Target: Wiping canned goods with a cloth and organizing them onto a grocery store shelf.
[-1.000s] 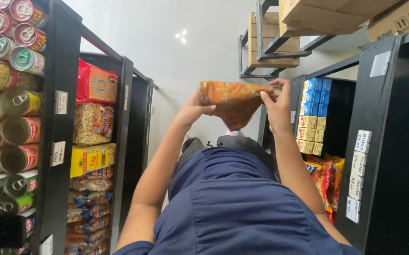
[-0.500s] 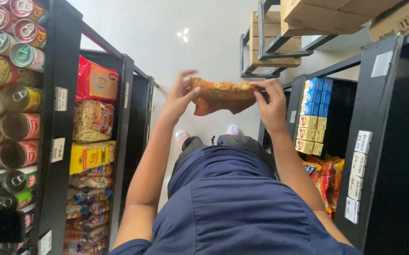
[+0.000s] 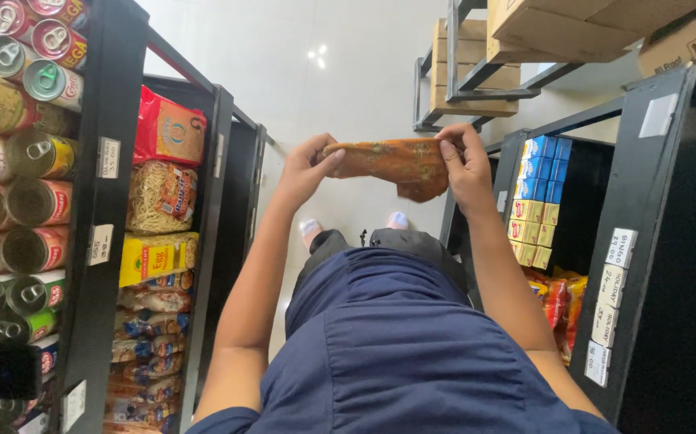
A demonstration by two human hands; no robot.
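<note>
Both hands up front: my left hand (image 3: 304,170) and right hand (image 3: 467,169) pinch opposite ends of an orange packet (image 3: 392,161). Red bag (image 3: 169,128) and white shelf labels (image 3: 107,157) left; blue boxes (image 3: 542,167) right.

Both hands are gripping one orange snack packet (image 3: 392,163) out in front of the body, above the white floor (image 3: 348,88) of a shop aisle. The left hand (image 3: 304,170) is pinching the packet's left end; the right hand (image 3: 464,167) is clamping its right end, where a corner is drooping. Black shelving (image 3: 107,241) on the left is carrying cans (image 3: 18,153) and noodle bags (image 3: 159,195). On the right, blue and yellow boxes (image 3: 536,193) are sitting stacked beside white price tags (image 3: 611,297). Cardboard cartons (image 3: 476,68) are resting on a rack beyond.
</note>
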